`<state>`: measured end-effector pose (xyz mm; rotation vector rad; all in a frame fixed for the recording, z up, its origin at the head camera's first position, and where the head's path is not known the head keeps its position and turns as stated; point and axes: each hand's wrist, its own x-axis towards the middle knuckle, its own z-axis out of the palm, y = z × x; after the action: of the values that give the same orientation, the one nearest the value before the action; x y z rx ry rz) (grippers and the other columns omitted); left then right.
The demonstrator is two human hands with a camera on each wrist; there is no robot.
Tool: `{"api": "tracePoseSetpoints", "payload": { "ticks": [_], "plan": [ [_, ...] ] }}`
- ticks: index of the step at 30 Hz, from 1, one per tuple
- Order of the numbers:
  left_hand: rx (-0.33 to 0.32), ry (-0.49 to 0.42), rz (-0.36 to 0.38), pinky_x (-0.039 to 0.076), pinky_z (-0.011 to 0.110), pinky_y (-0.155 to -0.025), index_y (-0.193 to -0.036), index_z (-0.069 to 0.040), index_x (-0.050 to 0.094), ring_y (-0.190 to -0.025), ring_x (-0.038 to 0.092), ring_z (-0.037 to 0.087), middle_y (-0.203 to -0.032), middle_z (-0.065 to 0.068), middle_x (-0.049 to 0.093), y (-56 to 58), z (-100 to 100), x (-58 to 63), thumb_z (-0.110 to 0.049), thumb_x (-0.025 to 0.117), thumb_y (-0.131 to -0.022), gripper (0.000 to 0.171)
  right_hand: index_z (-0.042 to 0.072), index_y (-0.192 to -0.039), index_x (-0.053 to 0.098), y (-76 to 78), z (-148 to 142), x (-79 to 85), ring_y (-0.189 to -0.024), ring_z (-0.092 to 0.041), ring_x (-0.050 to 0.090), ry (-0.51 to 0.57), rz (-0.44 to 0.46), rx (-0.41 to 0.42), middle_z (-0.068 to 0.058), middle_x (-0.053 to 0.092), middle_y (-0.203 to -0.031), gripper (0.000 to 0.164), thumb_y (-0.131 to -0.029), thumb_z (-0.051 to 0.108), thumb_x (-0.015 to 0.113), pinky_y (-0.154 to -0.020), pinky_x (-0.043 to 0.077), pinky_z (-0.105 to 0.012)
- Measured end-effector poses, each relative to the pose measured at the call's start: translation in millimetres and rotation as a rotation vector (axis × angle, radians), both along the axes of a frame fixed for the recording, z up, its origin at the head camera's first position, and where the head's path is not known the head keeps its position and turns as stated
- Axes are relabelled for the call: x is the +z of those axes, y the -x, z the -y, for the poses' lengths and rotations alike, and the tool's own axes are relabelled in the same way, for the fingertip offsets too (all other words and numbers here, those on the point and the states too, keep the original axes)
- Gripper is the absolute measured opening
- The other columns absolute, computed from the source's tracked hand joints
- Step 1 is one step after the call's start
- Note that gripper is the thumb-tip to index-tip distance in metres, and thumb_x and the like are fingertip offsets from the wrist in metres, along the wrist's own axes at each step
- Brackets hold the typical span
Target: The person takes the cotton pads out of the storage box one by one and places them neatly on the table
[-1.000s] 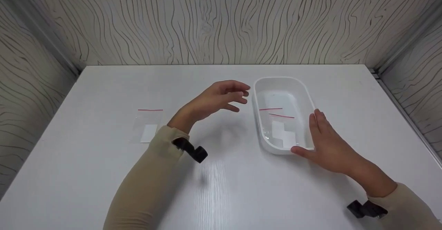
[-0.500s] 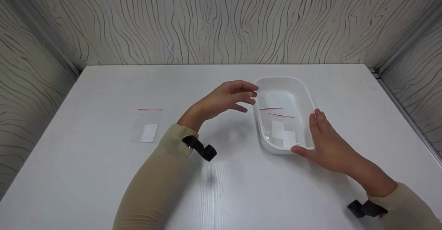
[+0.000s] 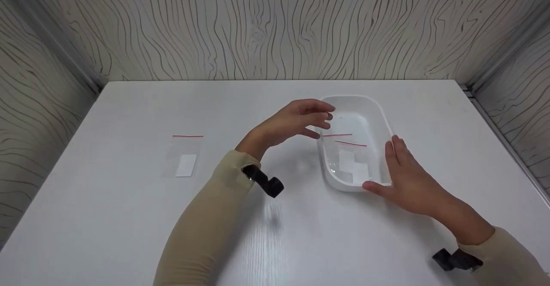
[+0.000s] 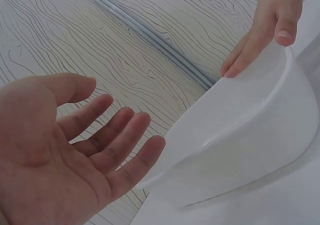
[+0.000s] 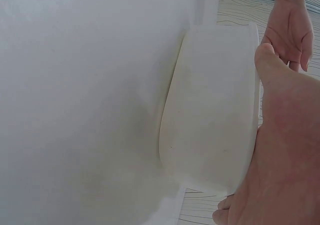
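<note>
A white plastic tub (image 3: 324, 157) with rounded corners stands right of centre on the table. Inside its near half lie two clear zip bags (image 3: 353, 157) with red seal lines and white labels. My left hand (image 3: 296, 123) hovers at the tub's left rim, fingers loosely bent and holding nothing; the fingertips overlap the tub in the head view, and the left wrist view shows the bare palm. My right hand (image 3: 408, 185) rests on the near right corner, straight fingers along the right rim and thumb (image 5: 270, 60) on the near rim.
Another clear zip bag (image 3: 184, 159) with a red seal line and white label lies flat on the left of the white table (image 3: 107, 217). A wood-grain patterned wall (image 3: 275, 28) rises behind the table, with side walls left and right.
My left hand has moved right, from beside the tub to over its left rim, uncovering the zip bag on the left. My right hand and the tub have stayed put.
</note>
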<state>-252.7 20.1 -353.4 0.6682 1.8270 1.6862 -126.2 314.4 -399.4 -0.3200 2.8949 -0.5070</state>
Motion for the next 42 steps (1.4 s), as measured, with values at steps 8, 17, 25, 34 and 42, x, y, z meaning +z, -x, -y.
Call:
{"api": "tracePoseSetpoints", "payload": {
  "ticks": [8,17,25,34,42],
  "plan": [
    [0.018,0.016,0.026,0.058,0.036,-0.092,-0.136,-0.009,0.060,-0.115,0.064,0.020,-0.128,0.006,0.063,2.5,-5,1.2,-0.016,0.057,-0.105,0.032,-0.012,-0.156,-0.004,0.0,1,1.8,-0.152,-0.047,-0.009,0.000,0.020,-0.001,-0.030,-0.014,-0.164,0.121,-0.092,0.069,0.059,-0.117,0.016,-0.068],
    [-0.002,0.090,0.016,0.058,0.035,-0.091,-0.136,-0.009,0.060,-0.113,0.065,0.019,-0.135,0.011,0.061,5.1,-21,8.7,-0.018,0.057,-0.105,0.033,-0.012,-0.156,-0.004,0.4,1,1.9,-0.152,-0.049,-0.007,-0.016,0.024,-0.005,-0.030,-0.014,-0.165,0.123,-0.091,0.072,0.058,-0.116,0.018,-0.070],
    [0.001,0.184,0.048,0.059,0.033,-0.088,-0.136,-0.010,0.061,-0.113,0.065,0.017,-0.132,0.004,0.062,10.4,-34,11.8,-0.020,0.059,-0.104,0.033,-0.012,-0.156,-0.005,0.1,1,2.0,-0.152,-0.049,-0.007,-0.007,0.027,-0.005,-0.030,-0.015,-0.164,0.123,-0.091,0.071,0.059,-0.115,0.018,-0.070],
    [0.025,0.266,0.093,0.059,0.034,-0.087,-0.138,-0.010,0.060,-0.113,0.065,0.017,-0.130,0.005,0.064,15.5,-44,13.7,-0.023,0.057,-0.105,0.035,-0.012,-0.156,-0.004,-0.7,1,2.7,-0.152,-0.049,-0.007,0.001,0.021,0.001,-0.030,-0.015,-0.164,0.122,-0.091,0.070,0.059,-0.116,0.017,-0.069],
    [0.051,0.340,0.112,0.060,0.033,-0.083,-0.134,-0.010,0.063,-0.110,0.067,0.017,-0.123,0.005,0.066,15.7,-58,15.2,-0.025,0.058,-0.104,0.033,-0.012,-0.156,-0.002,-0.8,-1,3.4,-0.152,-0.049,-0.004,-0.003,0.000,0.009,-0.031,-0.012,-0.164,0.121,-0.091,0.069,0.060,-0.115,0.020,-0.070]
  ]
}}
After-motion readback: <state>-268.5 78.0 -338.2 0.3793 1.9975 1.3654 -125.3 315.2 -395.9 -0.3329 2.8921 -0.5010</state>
